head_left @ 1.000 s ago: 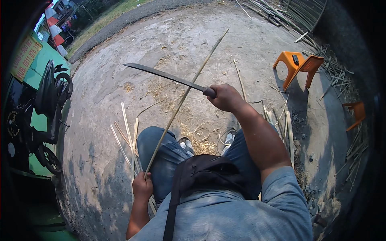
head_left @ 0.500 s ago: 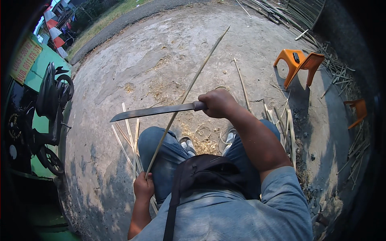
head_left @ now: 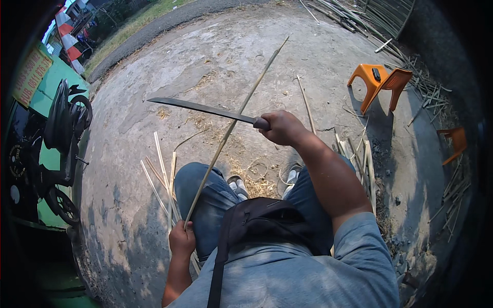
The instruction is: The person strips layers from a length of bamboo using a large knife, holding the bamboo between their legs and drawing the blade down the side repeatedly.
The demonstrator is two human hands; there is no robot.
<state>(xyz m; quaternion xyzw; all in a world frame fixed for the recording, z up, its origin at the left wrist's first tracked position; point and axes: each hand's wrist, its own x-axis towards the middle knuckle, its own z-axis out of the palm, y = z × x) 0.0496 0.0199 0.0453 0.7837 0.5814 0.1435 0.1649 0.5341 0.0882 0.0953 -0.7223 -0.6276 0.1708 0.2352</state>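
A long thin bamboo strip slants up and away over my left knee, its far end split to a narrow tip. My left hand is closed around its near end. In my right hand I grip the short handle of a machete. The long blade points left and a little away from me, crossing the strip about midway along it. Whether the edge bites into the strip cannot be made out. Pale shavings lie on the ground between my feet, with a thin curled sliver among them.
Split strips lean beside my left leg, and more strips stand by my right leg. An orange plastic chair with a small black object on it stands at the right. A motorcycle is parked at left. Bamboo poles lie far right.
The machete has slid farther up the bamboo strip, away from me, and its tip has swung away. A curled sliver now shows left of the strip. My left hand stays in place.
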